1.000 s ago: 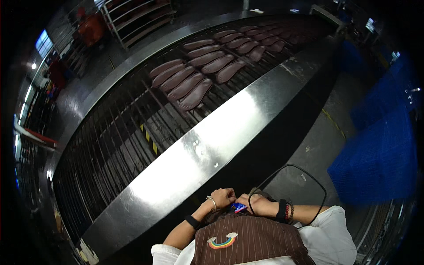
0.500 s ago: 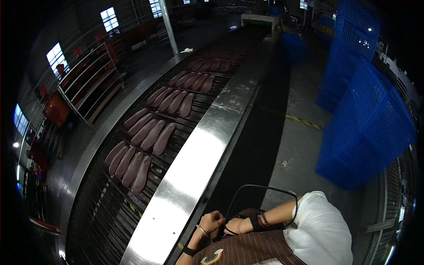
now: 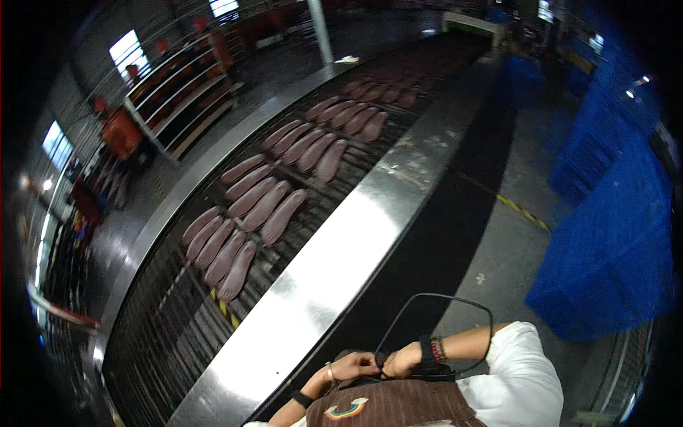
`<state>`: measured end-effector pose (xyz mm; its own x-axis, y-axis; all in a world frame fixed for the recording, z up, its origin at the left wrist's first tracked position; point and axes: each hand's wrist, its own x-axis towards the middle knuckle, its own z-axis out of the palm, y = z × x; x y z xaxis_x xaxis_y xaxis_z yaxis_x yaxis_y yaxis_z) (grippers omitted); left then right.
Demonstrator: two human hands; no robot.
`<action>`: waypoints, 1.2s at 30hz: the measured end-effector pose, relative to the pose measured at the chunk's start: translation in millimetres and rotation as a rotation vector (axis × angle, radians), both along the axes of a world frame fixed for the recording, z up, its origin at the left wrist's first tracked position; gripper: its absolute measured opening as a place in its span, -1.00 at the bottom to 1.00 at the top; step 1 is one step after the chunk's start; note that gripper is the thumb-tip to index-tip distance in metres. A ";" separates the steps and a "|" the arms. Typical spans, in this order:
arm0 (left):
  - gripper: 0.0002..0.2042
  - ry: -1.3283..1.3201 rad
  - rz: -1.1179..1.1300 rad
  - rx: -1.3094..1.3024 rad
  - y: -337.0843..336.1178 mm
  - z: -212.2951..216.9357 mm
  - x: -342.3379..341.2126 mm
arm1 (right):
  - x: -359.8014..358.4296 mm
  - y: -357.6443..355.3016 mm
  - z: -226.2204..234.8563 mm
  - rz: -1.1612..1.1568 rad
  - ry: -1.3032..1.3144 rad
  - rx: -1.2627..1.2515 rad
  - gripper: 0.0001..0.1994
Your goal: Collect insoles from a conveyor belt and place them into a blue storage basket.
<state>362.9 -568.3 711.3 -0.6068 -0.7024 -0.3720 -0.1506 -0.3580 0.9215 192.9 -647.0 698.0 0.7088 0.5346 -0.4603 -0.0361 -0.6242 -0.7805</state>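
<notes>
Both my hands are drawn in against my chest at the bottom of the head view. My left hand (image 3: 352, 366), with a ring and a dark wristband, meets my right hand (image 3: 402, 359), which wears a dark watch and red bracelets. Their fingers close together on a thin black cable (image 3: 455, 302) that loops up and round to the right. What else lies between the fingers is hidden. I wear a brown striped apron (image 3: 398, 407) over a white shirt. Rows of brown shoe insoles (image 3: 274, 213) lie on the wire conveyor belt (image 3: 163, 320) well ahead, out of reach of both hands.
A wide polished steel rail (image 3: 334, 277) edges the conveyor on my side. Stacked blue plastic crates (image 3: 612, 242) stand to the right on the grey floor with a yellow-black line (image 3: 519, 210). Shelf racks (image 3: 178, 99) and red carts stand beyond the belt at the left.
The view has swung right and along the belt, so the insole rows now run up the middle. My hands stay together at my chest on the cable.
</notes>
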 end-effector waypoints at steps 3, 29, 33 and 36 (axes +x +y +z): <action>-0.80 0.005 -0.098 0.062 -25.7 -2.3 4.0 | 2.9 -33.2 32.5 -0.057 0.003 -0.047 -0.65; -0.21 1.079 2.289 0.659 -106.3 -138.4 356.5 | 441.7 -550.5 128.3 -1.511 -0.627 -0.746 -0.66; -0.61 0.928 2.272 0.562 -112.1 -154.7 356.4 | 523.2 -579.9 61.9 -1.475 -0.514 -0.804 -0.56; -0.55 0.880 2.176 0.185 -120.7 -97.7 347.1 | 575.4 -594.9 17.9 -1.273 -0.466 -0.791 -0.51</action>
